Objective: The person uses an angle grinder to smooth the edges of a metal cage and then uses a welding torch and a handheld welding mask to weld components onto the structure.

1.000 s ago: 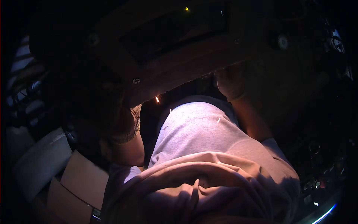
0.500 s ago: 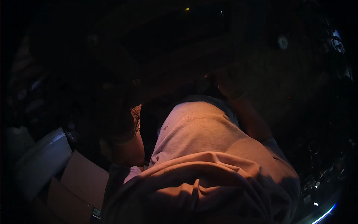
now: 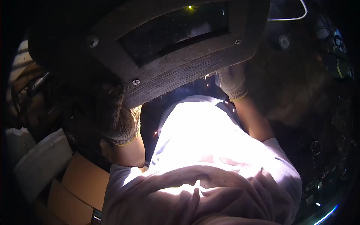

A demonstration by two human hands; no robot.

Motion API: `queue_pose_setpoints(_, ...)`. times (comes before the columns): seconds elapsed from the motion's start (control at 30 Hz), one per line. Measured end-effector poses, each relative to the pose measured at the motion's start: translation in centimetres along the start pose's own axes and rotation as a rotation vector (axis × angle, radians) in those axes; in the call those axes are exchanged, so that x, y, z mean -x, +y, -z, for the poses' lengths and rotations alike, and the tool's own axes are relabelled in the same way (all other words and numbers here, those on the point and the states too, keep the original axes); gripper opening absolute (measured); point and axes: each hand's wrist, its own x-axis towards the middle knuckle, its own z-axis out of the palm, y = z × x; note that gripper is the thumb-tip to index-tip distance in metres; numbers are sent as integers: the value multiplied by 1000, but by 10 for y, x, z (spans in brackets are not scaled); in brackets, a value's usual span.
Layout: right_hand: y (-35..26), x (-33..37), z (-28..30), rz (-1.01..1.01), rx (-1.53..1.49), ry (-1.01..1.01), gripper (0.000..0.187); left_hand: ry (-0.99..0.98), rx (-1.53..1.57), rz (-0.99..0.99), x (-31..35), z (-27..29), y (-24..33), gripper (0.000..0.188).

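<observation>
A dark welding shield (image 3: 195, 62) with a fibrous lower edge, screws and a dark window (image 3: 176, 32) spans the upper middle. My left hand (image 3: 125, 122), in a knitted work glove, is closed at the shield's lower left corner and seems to grip it; its fingers lie in shadow. My right hand (image 3: 232, 82), gloved alike, reaches behind the shield's lower right edge. Its fingers, and anything they hold, are hidden. Small bright sparks (image 3: 207, 85) fly beside the right hand. A yellow-green spot of light shows at the window's top.
Brown cardboard (image 3: 84, 180) and a pale curved panel (image 3: 43, 161) lie at the lower left. A white cable (image 3: 296, 18) curves at the upper right, above a round metal disc (image 3: 284, 42). Dark clutter fills the right side. Strong light falls on my shirt.
The scene has gone from near darkness and a dim orange glow to glaring white light. Sparks now show near my right hand. Both arms and the shield have hardly moved.
</observation>
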Motion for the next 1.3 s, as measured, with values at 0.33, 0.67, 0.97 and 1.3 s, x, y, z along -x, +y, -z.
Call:
queue_pose_setpoints(0.33, 4, 11, 2, -491, -384, -69, 37, 53, -59, -1, -10, 2, -8, 40)
queue_pose_setpoints(0.67, 36, 44, 19, -499, -635, 98, 44, 163, -315, 8, -17, 26, -67, 39)
queue_pose_setpoints(0.97, 4, 52, 33, -425, -333, 68, 37, 222, -423, -31, -17, 35, -88, 38)
queue_pose_setpoints(1.3, -48, 13, 71, -506, -563, -43, 52, 249, -502, -101, -11, 46, -64, 37)
